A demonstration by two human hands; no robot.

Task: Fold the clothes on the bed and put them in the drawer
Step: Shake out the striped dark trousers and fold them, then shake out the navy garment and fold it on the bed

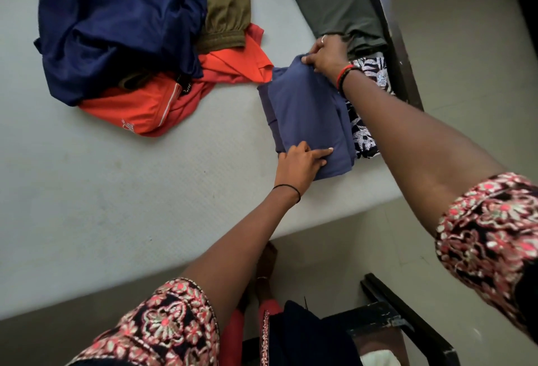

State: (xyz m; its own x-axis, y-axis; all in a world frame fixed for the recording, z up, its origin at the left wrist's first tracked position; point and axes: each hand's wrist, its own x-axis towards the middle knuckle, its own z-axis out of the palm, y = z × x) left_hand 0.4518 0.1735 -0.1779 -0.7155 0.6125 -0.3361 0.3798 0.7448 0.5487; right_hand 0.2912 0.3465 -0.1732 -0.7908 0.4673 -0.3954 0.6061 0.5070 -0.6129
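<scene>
The right hand [326, 56] pinches the far edge of a folded slate-blue garment [308, 115] between thumb and fingers. The left hand [300, 164] lies on its near end, forefinger stretched flat across the cloth and the other fingers curled at the fold; whether they grip cannot be told. The garment lies on the bed [116, 196] near its corner, overlapping a black-and-white patterned piece [371, 78]. Beyond that sits a folded grey-green garment [334, 7] beside the dark bed frame [387, 30]. Well apart to the left, a navy garment [116, 24], an olive one [224, 1] and an orange one [145, 109] lie heaped unfolded.
</scene>
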